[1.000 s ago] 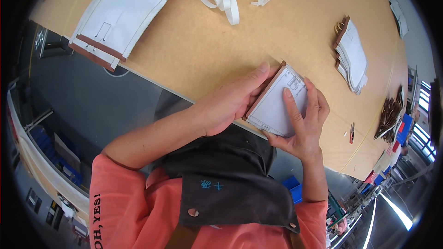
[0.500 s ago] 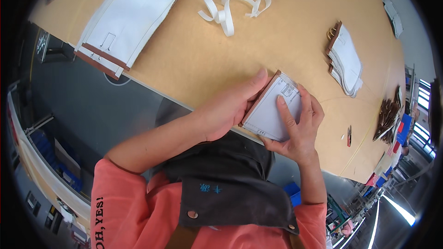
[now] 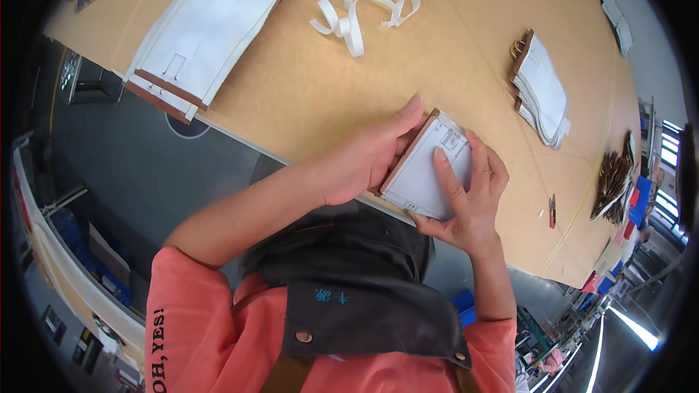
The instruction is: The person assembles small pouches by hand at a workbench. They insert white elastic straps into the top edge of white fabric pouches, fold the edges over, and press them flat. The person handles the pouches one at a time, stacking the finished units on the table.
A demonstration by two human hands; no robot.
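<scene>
A small white panel with a brown edge strip is held between my hands, tilted above the table's near edge. Drawn lines and a small printed patch mark its pale face. My left hand grips along the brown edge, thumb raised and fingers curled behind it, partly hidden. With its fingers spread around the right side, my right hand clasps the panel; the index finger lies on the face and the thumb is at the lower edge.
Larger white panels with brown strips overhang the table's left edge. White ribbon lies tangled at the far side. To the right are a fanned stack of white pieces, small snips and a dark brown bundle.
Both hands keep their hold on the panel, with my left thumb slightly higher. The view has shifted slightly; the table things appear moved a little.
</scene>
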